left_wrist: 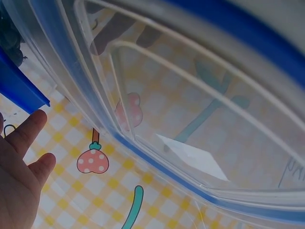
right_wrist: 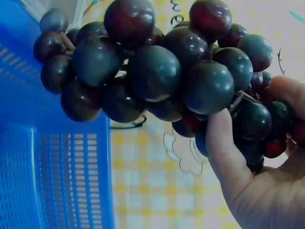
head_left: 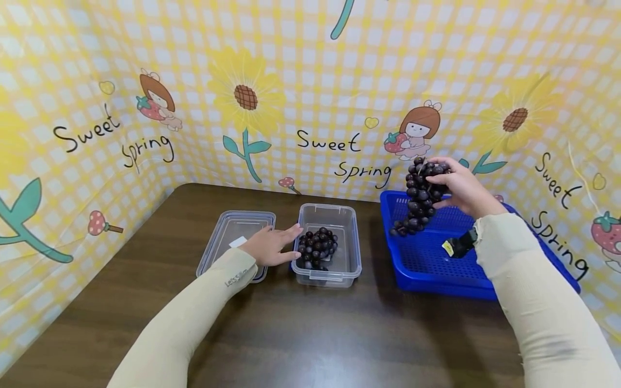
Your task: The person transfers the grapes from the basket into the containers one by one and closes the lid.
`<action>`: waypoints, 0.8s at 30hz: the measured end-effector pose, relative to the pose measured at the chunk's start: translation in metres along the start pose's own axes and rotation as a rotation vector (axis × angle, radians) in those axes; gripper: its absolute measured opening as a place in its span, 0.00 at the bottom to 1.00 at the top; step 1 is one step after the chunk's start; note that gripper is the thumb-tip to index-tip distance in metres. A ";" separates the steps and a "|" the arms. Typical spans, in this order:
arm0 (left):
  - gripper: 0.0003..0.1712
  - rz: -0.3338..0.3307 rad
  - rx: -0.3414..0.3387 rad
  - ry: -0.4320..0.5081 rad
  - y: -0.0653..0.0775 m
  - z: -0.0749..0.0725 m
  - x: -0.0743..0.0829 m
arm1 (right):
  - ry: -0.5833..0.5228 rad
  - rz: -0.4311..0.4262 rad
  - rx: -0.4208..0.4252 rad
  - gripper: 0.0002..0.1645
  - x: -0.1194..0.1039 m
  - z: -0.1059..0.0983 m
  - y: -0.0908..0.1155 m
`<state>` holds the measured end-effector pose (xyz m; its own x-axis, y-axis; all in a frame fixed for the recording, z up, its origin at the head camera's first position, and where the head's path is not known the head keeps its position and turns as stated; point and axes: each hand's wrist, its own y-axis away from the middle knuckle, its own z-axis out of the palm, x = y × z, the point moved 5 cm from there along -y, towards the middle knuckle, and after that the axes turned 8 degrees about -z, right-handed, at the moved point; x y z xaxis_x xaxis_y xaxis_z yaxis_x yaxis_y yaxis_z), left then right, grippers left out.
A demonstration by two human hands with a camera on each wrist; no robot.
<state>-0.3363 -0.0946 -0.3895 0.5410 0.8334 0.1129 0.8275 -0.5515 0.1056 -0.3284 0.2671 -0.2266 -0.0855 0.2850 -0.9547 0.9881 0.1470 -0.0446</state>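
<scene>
High over the left part of a blue plastic basket [head_left: 402, 264], my right hand [head_left: 463, 188] grips a bunch of dark grapes [head_left: 421, 196] near its top, and the bunch dangles. The right wrist view shows thumb and fingers around the grapes [right_wrist: 152, 71]. My left hand [head_left: 271, 245] reaches with extended fingers to the left rim of a clear plastic container [head_left: 346, 242]; whether it touches the rim is unclear. A second bunch of grapes [head_left: 317, 245] lies inside that container, toward its left side. In the left wrist view, the left hand [left_wrist: 21, 176] has spread fingers and holds nothing.
Left of the container, partly under the left hand, lies its clear lid [head_left: 218, 237] with a blue seal and a white label. All stand on a dark wooden table [head_left: 291, 334]. A yellow checked cloth [head_left: 310, 81] hangs behind and at both sides.
</scene>
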 end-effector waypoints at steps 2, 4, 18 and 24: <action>0.42 0.003 0.005 0.000 -0.001 0.002 0.000 | -0.021 -0.013 0.009 0.24 -0.002 0.005 -0.001; 0.42 0.013 0.010 0.005 -0.001 0.003 -0.001 | -0.028 -0.022 0.015 0.25 -0.005 0.011 -0.002; 0.42 0.011 0.008 0.025 -0.002 0.004 -0.003 | -0.084 -0.083 0.030 0.28 -0.010 0.051 -0.008; 0.42 0.011 0.019 0.051 -0.001 0.002 -0.002 | -0.101 -0.077 -0.001 0.32 -0.002 0.074 -0.011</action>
<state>-0.3377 -0.0954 -0.3922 0.5420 0.8243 0.1637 0.8247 -0.5592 0.0851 -0.3297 0.1947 -0.2462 -0.1477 0.1762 -0.9732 0.9790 0.1660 -0.1185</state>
